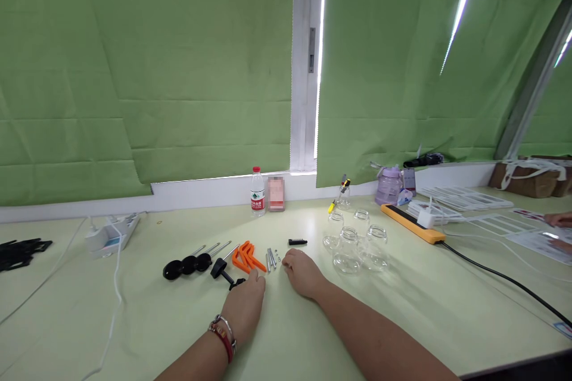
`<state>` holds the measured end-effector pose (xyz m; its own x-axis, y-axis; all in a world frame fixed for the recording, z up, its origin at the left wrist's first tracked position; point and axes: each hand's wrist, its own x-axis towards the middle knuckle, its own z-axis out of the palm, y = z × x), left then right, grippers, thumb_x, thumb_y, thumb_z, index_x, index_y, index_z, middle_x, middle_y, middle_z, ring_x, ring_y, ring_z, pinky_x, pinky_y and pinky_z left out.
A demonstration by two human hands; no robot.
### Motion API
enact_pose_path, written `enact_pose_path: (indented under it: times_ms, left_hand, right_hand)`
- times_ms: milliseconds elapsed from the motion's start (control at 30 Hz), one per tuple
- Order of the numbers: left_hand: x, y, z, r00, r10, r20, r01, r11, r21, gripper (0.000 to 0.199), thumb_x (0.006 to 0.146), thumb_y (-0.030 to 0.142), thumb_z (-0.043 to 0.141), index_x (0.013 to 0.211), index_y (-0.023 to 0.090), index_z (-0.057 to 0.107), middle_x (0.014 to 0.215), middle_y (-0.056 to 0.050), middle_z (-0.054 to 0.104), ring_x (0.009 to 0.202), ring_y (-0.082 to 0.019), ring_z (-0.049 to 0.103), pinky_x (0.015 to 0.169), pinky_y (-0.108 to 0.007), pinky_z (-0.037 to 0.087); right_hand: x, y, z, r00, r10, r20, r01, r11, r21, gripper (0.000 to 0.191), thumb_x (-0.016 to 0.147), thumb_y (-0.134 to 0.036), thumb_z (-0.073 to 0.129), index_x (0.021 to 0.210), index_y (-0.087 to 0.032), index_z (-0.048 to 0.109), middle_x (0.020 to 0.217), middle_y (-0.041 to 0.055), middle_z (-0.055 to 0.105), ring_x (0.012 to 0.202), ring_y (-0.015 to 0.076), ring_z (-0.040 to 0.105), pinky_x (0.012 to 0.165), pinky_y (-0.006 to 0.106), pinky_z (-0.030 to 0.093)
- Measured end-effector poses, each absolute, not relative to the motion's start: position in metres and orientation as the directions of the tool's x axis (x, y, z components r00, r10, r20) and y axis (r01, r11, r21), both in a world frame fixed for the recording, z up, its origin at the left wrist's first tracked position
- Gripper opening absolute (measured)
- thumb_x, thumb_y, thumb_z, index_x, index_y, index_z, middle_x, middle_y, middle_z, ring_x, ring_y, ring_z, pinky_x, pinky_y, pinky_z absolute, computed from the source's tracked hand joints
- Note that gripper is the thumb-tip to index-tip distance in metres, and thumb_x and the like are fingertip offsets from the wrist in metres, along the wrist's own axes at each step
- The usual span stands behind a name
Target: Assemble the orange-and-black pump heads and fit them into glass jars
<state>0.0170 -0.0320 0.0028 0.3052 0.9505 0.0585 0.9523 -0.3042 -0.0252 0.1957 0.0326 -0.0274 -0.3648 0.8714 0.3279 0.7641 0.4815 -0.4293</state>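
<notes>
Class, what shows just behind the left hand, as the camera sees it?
Orange pieces and a black item show beyond the left hand; whatever lies under its palm is covered.

We see bent orange pieces (246, 257) piled on the worktop (286, 339). Right of them lie thin silver rods (271, 259), then tiny shiny bits (279, 258). Left of them, we see a black knobbed piece (218, 268) lying slanted.

Clear glass jars (347, 263), five: four grouped, one behind. Black discs (188, 264), three in a row. Black knobbed piece (218, 268), one, partly hidden. Orange angled pieces (258, 264), overlapping, exact number unclear. Metal pins (271, 259), at least three. Small metal bits (279, 259), several, too tiny to count. Black stick (297, 242), one. Water bottle (258, 193), one. Lilac jug (388, 186), one. Phones (276, 194), two. Power strips (413, 224), two.
</notes>
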Motion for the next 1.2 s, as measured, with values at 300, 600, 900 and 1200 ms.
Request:
enact_pose_path:
  times_ms: [300, 600, 900, 1200]
  left_hand:
    - [0.016, -0.031, 0.003, 0.348, 0.935, 0.070, 0.932, -0.337, -0.131, 0.040, 0.061, -0.011, 0.038, 0.088, 0.014, 0.054, 0.099, -0.008, 0.056, 0.065, -0.016, 0.061, 0.053, -0.024, 0.042]
    - [0.021, -0.039, 0.008, 0.436, 0.885, 0.160, 0.899, -0.423, -0.110, 0.027, 0.075, 0.004, 0.039, 0.093, 0.016, 0.055, 0.101, -0.007, 0.058, 0.064, -0.017, 0.061, 0.050, -0.026, 0.042]
    - [0.022, -0.043, 0.013, 0.451, 0.881, 0.142, 0.892, -0.447, -0.062, 0.024, 0.084, 0.015, 0.037, 0.100, 0.018, 0.055, 0.107, -0.009, 0.057, 0.071, -0.018, 0.062, 0.059, -0.029, 0.046]
    - [0.026, -0.044, 0.006, 0.401, 0.897, 0.189, 0.901, -0.423, 0.094, 0.048, 0.084, 0.015, 0.034, 0.132, 0.014, 0.035, 0.121, -0.014, 0.053, 0.084, -0.023, 0.063, 0.069, -0.035, 0.049]
  right_hand:
    - [0.207, 0.045, -0.031, -0.264, 0.883, 0.389, 0.818, 0.419, -0.395, 0.023, 0.079, -0.012, 0.047, 0.093, -0.016, 0.064, 0.104, 0.0082, 0.059, 0.097, 0.0200, 0.051, 0.087, 0.029, 0.038]
    - [0.230, 0.068, -0.030, -0.157, 0.902, 0.401, 0.870, 0.319, -0.376, 0.034, 0.077, -0.006, 0.046, 0.105, -0.016, 0.062, 0.114, 0.0100, 0.058, 0.110, 0.0248, 0.044, 0.092, 0.034, 0.032]
    - [0.234, 0.066, -0.029, -0.169, 0.933, 0.317, 0.785, 0.322, -0.530, 0.028, 0.073, -0.007, 0.050, 0.090, -0.020, 0.067, 0.095, 0.0048, 0.066, 0.094, 0.0200, 0.054, 0.084, 0.030, 0.039]
    - [0.243, 0.051, -0.021, -0.336, 0.933, 0.128, 0.507, 0.294, -0.810, 0.029, 0.066, -0.011, 0.060, 0.093, -0.017, 0.066, 0.085, 0.0033, 0.067, 0.077, 0.0147, 0.060, 0.070, 0.026, 0.046]
